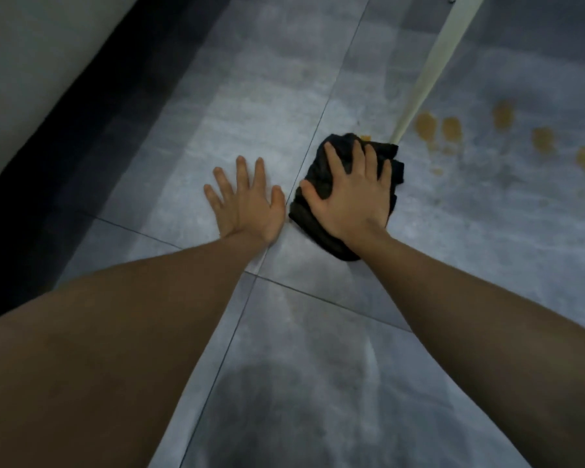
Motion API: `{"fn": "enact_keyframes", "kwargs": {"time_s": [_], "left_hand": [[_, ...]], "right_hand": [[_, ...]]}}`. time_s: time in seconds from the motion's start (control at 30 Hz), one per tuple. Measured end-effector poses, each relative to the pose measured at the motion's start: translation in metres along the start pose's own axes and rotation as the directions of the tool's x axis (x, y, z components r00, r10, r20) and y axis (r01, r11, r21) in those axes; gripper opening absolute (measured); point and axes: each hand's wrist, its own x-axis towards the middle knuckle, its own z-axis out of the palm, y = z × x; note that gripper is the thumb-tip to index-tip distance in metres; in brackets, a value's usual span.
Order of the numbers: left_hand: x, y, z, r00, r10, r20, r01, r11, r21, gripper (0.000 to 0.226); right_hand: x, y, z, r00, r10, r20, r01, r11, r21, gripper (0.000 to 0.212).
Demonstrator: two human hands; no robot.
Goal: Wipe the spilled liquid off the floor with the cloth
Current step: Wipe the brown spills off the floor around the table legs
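A crumpled black cloth (pixel 321 175) lies on the grey tiled floor (pixel 250 106) in the middle of the view. My right hand (pixel 348 194) presses down on the cloth with fingers spread over it. My left hand (pixel 247 202) rests flat on the bare tile just left of the cloth, fingers apart, holding nothing. Several yellowish-orange blotches of spilled liquid (pixel 451 130) dot the floor to the right of the cloth, and a small one (pixel 365 138) shows at the cloth's far edge.
A slanted cream-coloured furniture leg (pixel 429 69) meets the floor right behind the cloth. A pale wall (pixel 31 49) with a dark baseboard (pixel 65 136) runs along the left. My head's shadow falls on the near tiles.
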Motion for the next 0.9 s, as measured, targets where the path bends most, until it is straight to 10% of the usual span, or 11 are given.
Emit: {"fn": "enact_keyframes", "kwargs": {"time_s": [0.37,0.6,0.8,0.9], "left_hand": [[0.017,0.016,0.011,0.997,-0.023,-0.069,0.023,1.0,-0.001,0.06],[0.017,0.015,0.013,0.997,-0.019,-0.077,0.019,1.0,0.008,0.058],[0.018,0.015,0.013,0.996,-0.006,-0.086,0.005,1.0,-0.013,0.059],[0.017,0.016,0.013,0.997,-0.003,-0.083,0.002,1.0,-0.012,0.059]], "right_hand": [[0.081,-0.029,0.011,0.968,0.239,-0.08,-0.234,0.97,0.06,0.084],[0.107,-0.029,0.013,0.995,-0.057,-0.083,0.063,0.995,0.071,0.075],[0.145,-0.022,0.012,0.985,0.166,-0.056,-0.165,0.986,0.012,0.08],[0.134,-0.035,0.011,1.0,0.02,-0.022,-0.02,1.0,-0.002,0.08]]}}
